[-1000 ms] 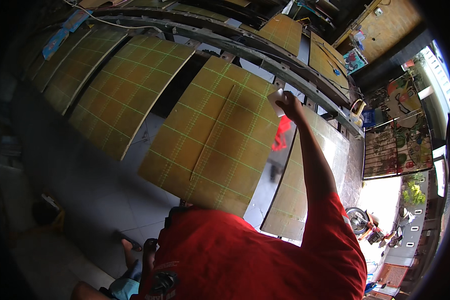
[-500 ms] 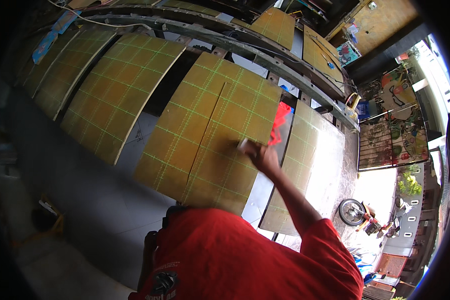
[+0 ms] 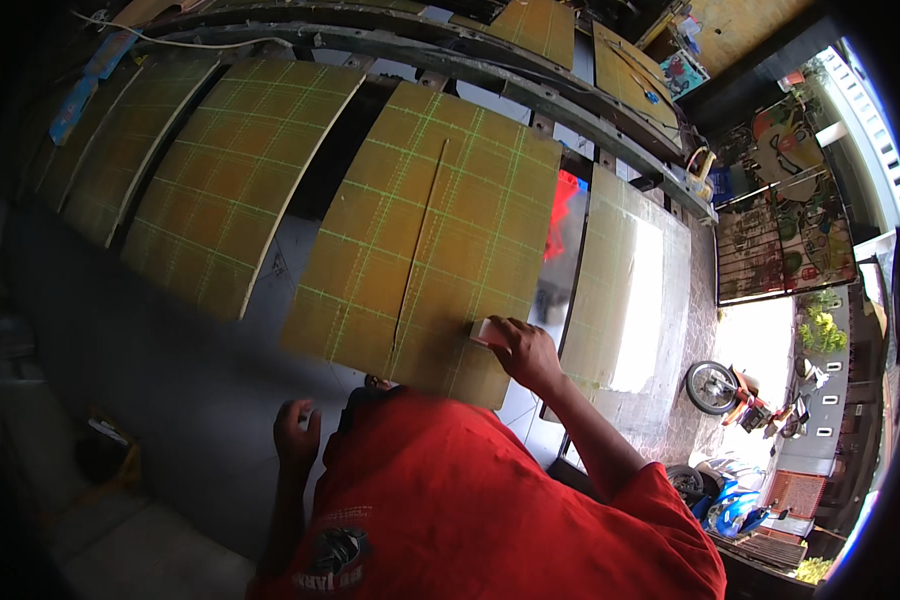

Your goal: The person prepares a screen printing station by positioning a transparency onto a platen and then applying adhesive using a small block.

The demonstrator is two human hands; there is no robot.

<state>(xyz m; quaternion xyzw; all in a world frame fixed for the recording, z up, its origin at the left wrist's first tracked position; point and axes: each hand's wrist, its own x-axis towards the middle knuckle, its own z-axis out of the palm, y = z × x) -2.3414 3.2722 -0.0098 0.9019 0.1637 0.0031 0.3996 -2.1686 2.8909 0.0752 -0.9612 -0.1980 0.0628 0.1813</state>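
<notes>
Gridded panel (landmark): the middle board [image 3: 370,270], olive-brown and ruled in green, lying flat in front of the person's red shirt [image 3: 500,490]; a thin dark line [image 3: 422,240] runs lengthwise along it, groove or strip, one cannot tell.
Right hand: the hand [image 3: 527,352], over the near right part of the gridded panel, pinches a pale block between thumb and fingers.
Pale block: the small, whitish, flat-sided piece [image 3: 487,333], at the fingertips above the panel's near right part; contact with the surface is unclear.
Left hand: the hand [image 3: 297,430], off the panel's near left corner, fingers loosely curled; whether it grips anything cannot be told.
Handling (judged): the block is probably light and fairly stiff, perhaps smooth enough to slip; best held by its rear edge, thumb opposing fingers, leaving the front edge free. The panel appears rigid, best taken by opposite edges.
Surroundings: left of the panel, a similar ruled board [image 3: 240,180]; right, a glossy board [image 3: 590,300]; between panel and glossy board, a red object [image 3: 560,222]; beyond the far edge, a rail [image 3: 550,108].
</notes>
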